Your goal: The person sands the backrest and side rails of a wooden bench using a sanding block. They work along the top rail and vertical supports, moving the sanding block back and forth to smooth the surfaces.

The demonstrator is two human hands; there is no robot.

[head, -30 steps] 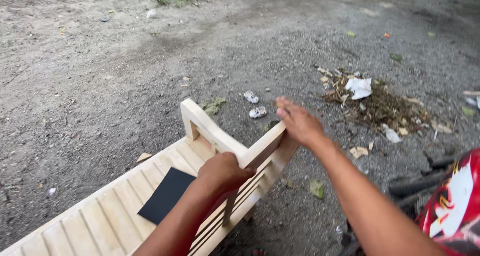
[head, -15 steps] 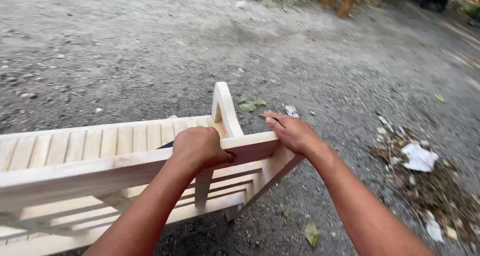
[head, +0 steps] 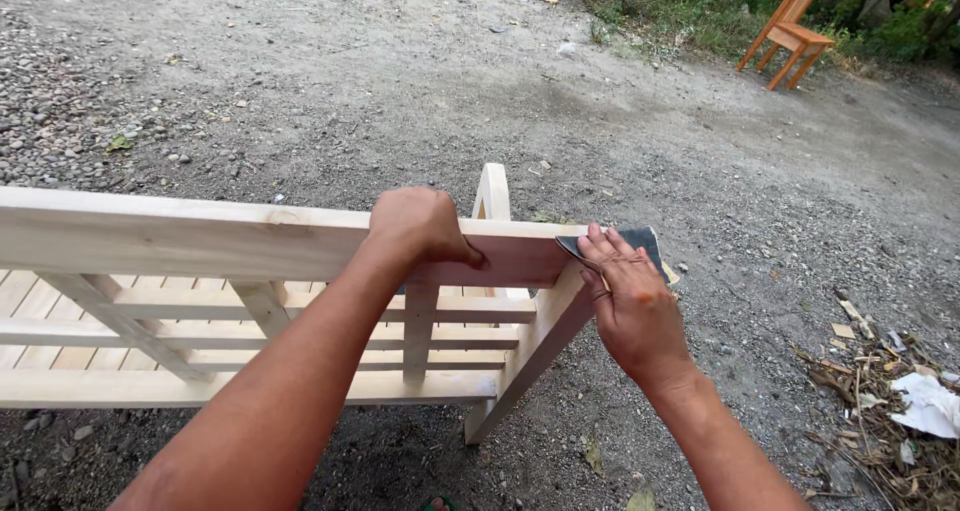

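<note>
Gravel ground (head: pixel 300 71), left hand (head: pixel 420 226) gripping bench rail (head: pixel 180 236)

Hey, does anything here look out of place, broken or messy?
The pale wooden bench looks sound. The only mess is a heap of scraps and crumpled paper on the gravel at lower right.

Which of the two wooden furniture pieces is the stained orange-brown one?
The small chair standing far off by the grass at the top right. The big slatted bench under both hands is pale, bare wood, unlike that orange-brown chair.
</note>
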